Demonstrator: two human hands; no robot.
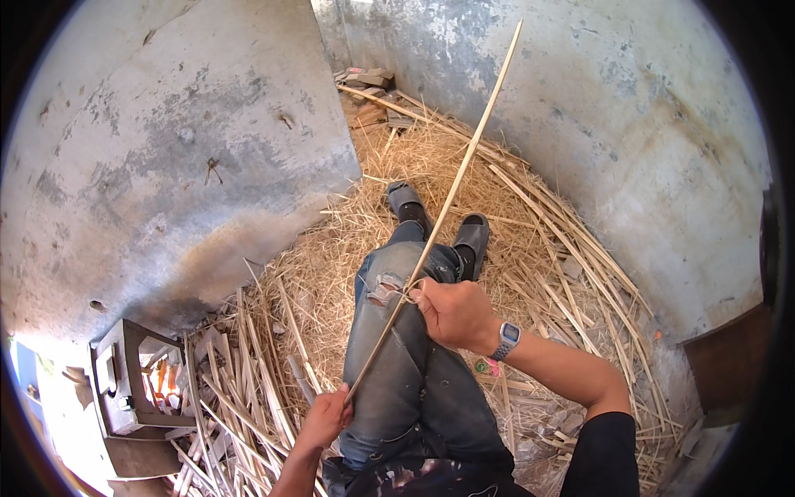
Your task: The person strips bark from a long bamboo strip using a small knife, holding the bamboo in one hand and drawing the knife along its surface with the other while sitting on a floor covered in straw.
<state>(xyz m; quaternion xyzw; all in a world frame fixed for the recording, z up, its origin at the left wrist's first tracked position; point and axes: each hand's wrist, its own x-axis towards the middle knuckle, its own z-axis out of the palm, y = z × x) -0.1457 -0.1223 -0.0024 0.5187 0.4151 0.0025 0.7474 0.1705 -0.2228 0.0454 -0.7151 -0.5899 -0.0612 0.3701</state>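
A long, thin, pale bamboo strip [465, 157] runs slantwise over my lap, its far tip rising toward the wall. Its near end is gripped by my left hand [325, 417], fingers closed, beside my left thigh. My right hand [458, 315], with a watch on the wrist, is a fist against the strip's right side above my knees. Thin curled shavings [406, 291] show at its fingertips. Whatever else this fist holds is hidden by the fingers. Under the strip, the jeans [385, 340] have a torn knee.
Straw-like shavings [331, 286] cover the floor around my sandals [472, 240]. Long strips [571, 228] lie along the right wall; more pieces [248, 373] are heaped at left, near a grey frame-like stand [124, 381]. Worn grey walls [166, 141] enclose the space. Small blocks [364, 79] lie at the back.
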